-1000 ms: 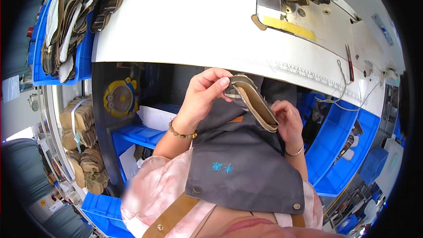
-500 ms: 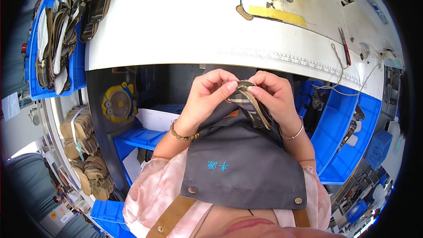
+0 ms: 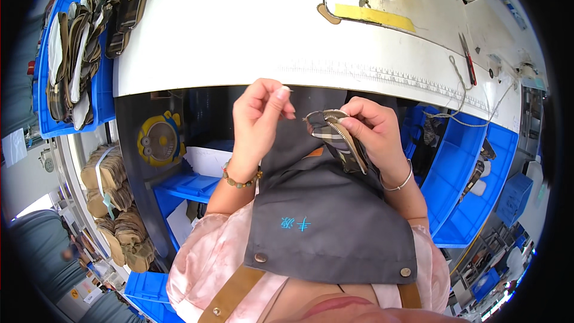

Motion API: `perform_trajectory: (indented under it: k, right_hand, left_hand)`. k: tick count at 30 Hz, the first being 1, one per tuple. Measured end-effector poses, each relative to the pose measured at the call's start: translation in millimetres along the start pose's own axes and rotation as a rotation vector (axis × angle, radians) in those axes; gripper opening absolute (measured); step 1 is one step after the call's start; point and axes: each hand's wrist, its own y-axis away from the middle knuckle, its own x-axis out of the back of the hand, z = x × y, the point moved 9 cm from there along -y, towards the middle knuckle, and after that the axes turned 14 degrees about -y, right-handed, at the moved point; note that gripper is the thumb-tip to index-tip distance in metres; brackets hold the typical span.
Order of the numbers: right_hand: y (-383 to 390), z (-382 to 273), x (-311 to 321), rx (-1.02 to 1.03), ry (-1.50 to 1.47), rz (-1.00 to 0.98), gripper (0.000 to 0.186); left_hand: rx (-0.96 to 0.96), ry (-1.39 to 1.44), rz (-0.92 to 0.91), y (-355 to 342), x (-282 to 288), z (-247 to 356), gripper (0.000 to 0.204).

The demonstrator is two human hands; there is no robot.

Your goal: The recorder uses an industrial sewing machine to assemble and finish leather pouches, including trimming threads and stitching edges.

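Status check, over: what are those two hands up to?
Right hand pinching a plaid zippered pouch. Left hand apart from it; can't tell if it holds anything. Nothing visible between them; white table just beyond.

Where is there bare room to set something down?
The broad white tabletop is bare between the blue bin of plaid pieces on the left and the yellow strip on the right. It's crowded at the right end, with scissors and a grey cord, and below the front edge, where the left hand, right hand and zippered pouch are.

Brown plaid pouch (image 3: 330,134), curved zipper (image 3: 348,136) along its edge, slanting from the right fingers (image 3: 363,109)
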Motion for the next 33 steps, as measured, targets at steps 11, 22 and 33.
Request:
perform_trajectory:
  k: [11, 22, 33]
  right_hand:
    - [2.7, -5.9, -0.4, 0.085, 0.107, 0.040, 0.005]
    - [6.7, -30.1, -13.5, 0.388, 0.511, 0.106, 0.008]
    - [1.3, -39.1, 17.1, 0.158, 0.321, 0.063, 0.009]
  left_hand:
    - [0.104, 0.128, -0.340, 21.0, -57.9, -6.6, 0.028]
    - [0.322, 0.285, -0.397, 29.6, -76.7, -19.7, 0.043]
    - [0.108, 0.302, -0.343, 21.2, -70.5, 3.1, 0.029]
